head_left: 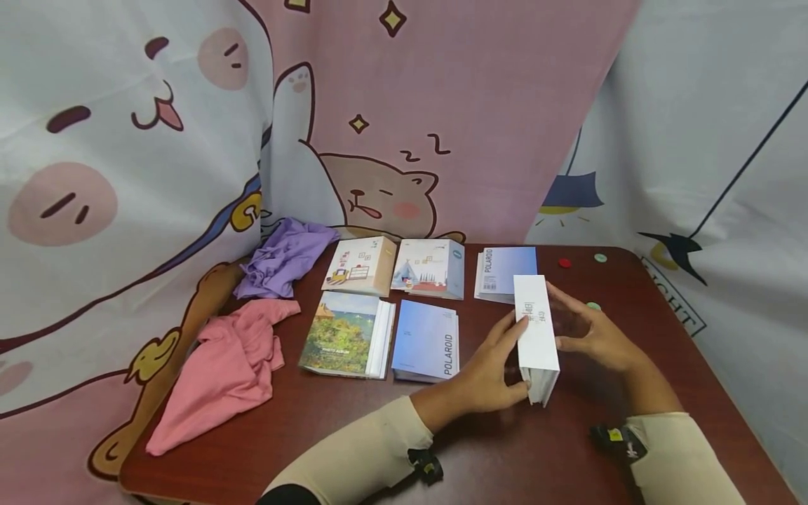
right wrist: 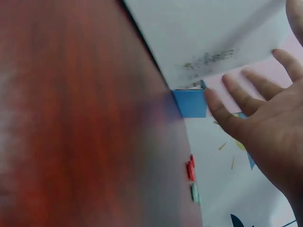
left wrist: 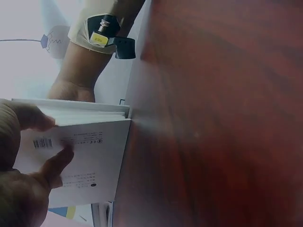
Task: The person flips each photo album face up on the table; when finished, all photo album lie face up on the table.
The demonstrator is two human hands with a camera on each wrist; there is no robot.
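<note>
A white photo album [head_left: 535,326] stands spine up at the right of the table. My left hand [head_left: 482,372] holds its left side, with a thumb at the near page edge and fingers against the cover. In the left wrist view, a barcode and small print show on that white cover [left wrist: 94,161]. On the other side, my right hand [head_left: 600,337] is spread beside the album. Its fingers [right wrist: 258,85] look nearly straight in the right wrist view, fingertips close to the cover; whether they touch it I cannot tell.
Left of the album lie a blue Polaroid album [head_left: 426,340], a landscape photo album [head_left: 344,333] and two illustrated albums [head_left: 360,265]. Another Polaroid album [head_left: 505,270] is behind. Pink cloth [head_left: 227,361] and purple cloth [head_left: 287,256] lie far left. Red [head_left: 564,263] and green discs [head_left: 600,258] sit back right.
</note>
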